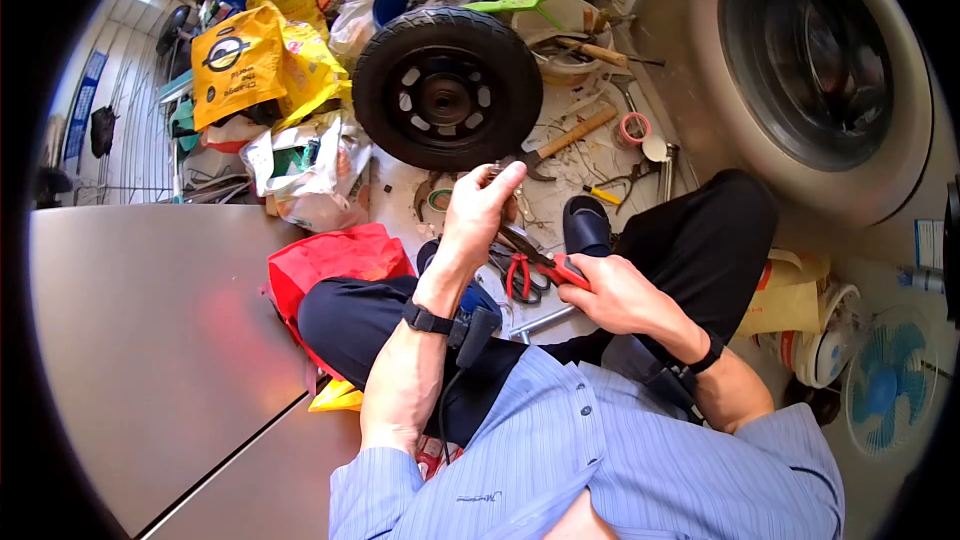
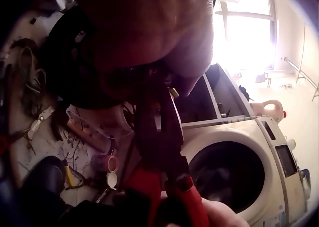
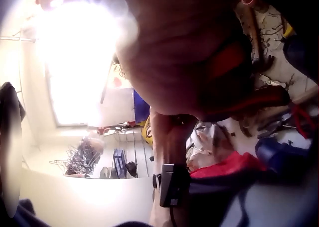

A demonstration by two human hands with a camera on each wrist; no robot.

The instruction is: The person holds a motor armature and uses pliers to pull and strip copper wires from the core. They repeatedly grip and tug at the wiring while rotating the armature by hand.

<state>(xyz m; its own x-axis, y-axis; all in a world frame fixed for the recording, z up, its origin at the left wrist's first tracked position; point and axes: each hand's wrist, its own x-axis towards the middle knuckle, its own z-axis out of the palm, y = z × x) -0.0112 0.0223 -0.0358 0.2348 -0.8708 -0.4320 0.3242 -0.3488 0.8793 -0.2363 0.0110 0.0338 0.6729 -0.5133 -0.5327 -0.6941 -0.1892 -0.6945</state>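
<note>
Pliers with red handles (image 1: pixel 568 270) are gripped in the right hand (image 1: pixel 622 292), their dark jaws pointing up and left toward the left hand (image 1: pixel 478 215). The left hand's fingers curl round a small metal piece (image 1: pixel 494 172), mostly hidden by the fingers. In the left wrist view the plier jaws (image 2: pixel 160 122) reach under the left hand (image 2: pixel 144 33), beside a small brass-coloured bit (image 2: pixel 173 92). The right wrist view shows the right hand (image 3: pixel 174 53) wrapped round the red handles (image 3: pixel 229 60). A black wheel with a tyre (image 1: pixel 447 88) lies beyond the hands.
A hammer (image 1: pixel 575 135), red-handled cutters (image 1: pixel 518 278), a yellow-handled tool (image 1: pixel 602 195) and a pink tape roll (image 1: pixel 634 128) lie on the floor. A washing machine (image 1: pixel 700 50) stands right, a red bag (image 1: pixel 335 260) left, and a bucket (image 1: pixel 570 50) behind.
</note>
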